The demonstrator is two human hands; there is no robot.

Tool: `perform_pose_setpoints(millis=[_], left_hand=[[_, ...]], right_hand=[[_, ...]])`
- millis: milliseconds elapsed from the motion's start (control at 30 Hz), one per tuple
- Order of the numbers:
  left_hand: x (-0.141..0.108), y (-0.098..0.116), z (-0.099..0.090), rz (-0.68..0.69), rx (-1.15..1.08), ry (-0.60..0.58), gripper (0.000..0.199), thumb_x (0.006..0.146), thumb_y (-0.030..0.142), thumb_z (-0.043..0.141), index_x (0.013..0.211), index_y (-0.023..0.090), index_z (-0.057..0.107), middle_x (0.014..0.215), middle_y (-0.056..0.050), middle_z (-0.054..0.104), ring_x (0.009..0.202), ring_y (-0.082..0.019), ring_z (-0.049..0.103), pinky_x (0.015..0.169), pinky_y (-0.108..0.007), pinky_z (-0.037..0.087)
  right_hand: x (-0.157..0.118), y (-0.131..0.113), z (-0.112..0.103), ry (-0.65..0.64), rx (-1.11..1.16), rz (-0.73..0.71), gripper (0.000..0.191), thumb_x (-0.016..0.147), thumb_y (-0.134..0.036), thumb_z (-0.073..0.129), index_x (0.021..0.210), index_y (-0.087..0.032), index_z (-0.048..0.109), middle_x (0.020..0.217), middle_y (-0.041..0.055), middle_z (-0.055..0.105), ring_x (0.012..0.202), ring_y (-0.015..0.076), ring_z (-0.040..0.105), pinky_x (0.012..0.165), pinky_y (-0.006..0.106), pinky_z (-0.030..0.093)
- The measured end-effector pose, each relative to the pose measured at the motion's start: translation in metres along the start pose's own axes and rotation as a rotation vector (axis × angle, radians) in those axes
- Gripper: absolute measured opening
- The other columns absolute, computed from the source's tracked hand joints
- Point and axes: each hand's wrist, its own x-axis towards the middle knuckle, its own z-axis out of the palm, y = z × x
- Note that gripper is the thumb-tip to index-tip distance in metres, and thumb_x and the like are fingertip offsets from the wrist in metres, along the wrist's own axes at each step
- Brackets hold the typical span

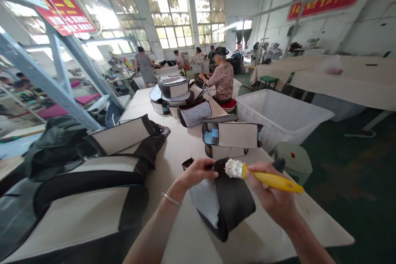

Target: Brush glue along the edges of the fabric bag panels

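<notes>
The black-and-grey fabric piece [236, 200] stands on the near part of the white table [266, 239], between the person's two hands, its dark panel turned upward and its pale grey side facing left. The left hand [194, 175], with a bangle [170, 199] at its wrist, is closed in a pinch at the piece's upper left edge, thumb against fingers with little gap; this hold probably steadies the piece and leaves most of the dark panel uncovered. The right hand [275, 198] is wrapped around the yellow-handled brush [272, 179] close to its head, the handle's end jutting out to the right, a grip that seems meant for control of the tip. The white-coated bristles lie over the panel's upper part, near the left fingertips; whether they touch the fabric I cannot tell. Stitched pieces with blue patches [238, 135] sit just beyond, and larger black-and-white pieces [89, 202] lie along the left, perhaps set there so the middle stays usable. A heap of similar pieces [176, 90] occupies the far end, near a seated co-worker [223, 78].
</notes>
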Motion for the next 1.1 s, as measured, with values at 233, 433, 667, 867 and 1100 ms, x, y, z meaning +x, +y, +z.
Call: perform_pose_setpoints(millis=[233, 433, 667, 867, 1100], left_hand=[[0.001, -0.006, 0.010, 0.077, -0.009, 0.070, 0.039, 0.060, 0.036, 0.086, 0.085, 0.011, 0.070, 0.080, -0.004, 0.065, 0.074, -0.015, 0.054, 0.068, -0.025, 0.040], [-0.002, -0.012, 0.017, 0.112, -0.056, 0.098, 0.035, 0.064, 0.035, 0.084, 0.086, 0.012, 0.069, 0.079, -0.002, 0.064, 0.071, -0.013, 0.053, 0.067, -0.024, 0.039], [0.000, -0.010, 0.020, 0.104, -0.044, 0.087, 0.040, 0.061, 0.040, 0.085, 0.084, 0.011, 0.069, 0.076, -0.002, 0.063, 0.070, -0.013, 0.052, 0.065, -0.024, 0.039], [-0.006, -0.009, 0.023, 0.072, -0.058, 0.115, 0.040, 0.063, 0.037, 0.084, 0.092, 0.012, 0.068, 0.082, -0.002, 0.064, 0.073, -0.013, 0.054, 0.067, -0.024, 0.040], [-0.011, -0.007, 0.026, 0.069, -0.110, 0.114, 0.041, 0.067, 0.035, 0.082, 0.098, 0.014, 0.065, 0.086, -0.003, 0.064, 0.077, -0.015, 0.056, 0.070, -0.024, 0.040]], right_hand=[[0.022, 0.006, 0.036, -0.107, -0.156, -0.218, 0.003, 0.092, -0.020, 0.055, 0.095, -0.021, 0.055, 0.081, 0.0006, 0.064, 0.069, 0.0136, 0.063, 0.065, 0.024, 0.049], [0.022, 0.014, 0.033, -0.150, -0.265, -0.291, 0.005, 0.092, -0.016, 0.055, 0.095, -0.020, 0.054, 0.076, 0.0002, 0.057, 0.066, 0.0136, 0.059, 0.063, 0.025, 0.047], [0.017, 0.009, 0.033, -0.187, -0.247, -0.317, 0.005, 0.092, -0.018, 0.056, 0.095, -0.021, 0.053, 0.077, 0.0000, 0.057, 0.067, 0.0131, 0.059, 0.064, 0.025, 0.047], [0.024, 0.014, 0.032, -0.079, -0.282, -0.274, 0.003, 0.091, -0.018, 0.056, 0.092, -0.020, 0.054, 0.079, 0.0007, 0.062, 0.069, 0.0133, 0.061, 0.066, 0.024, 0.048], [0.029, 0.014, 0.026, -0.005, -0.328, -0.255, 0.002, 0.091, -0.020, 0.055, 0.090, -0.020, 0.055, 0.079, 0.0020, 0.064, 0.070, 0.0143, 0.063, 0.066, 0.025, 0.048]])
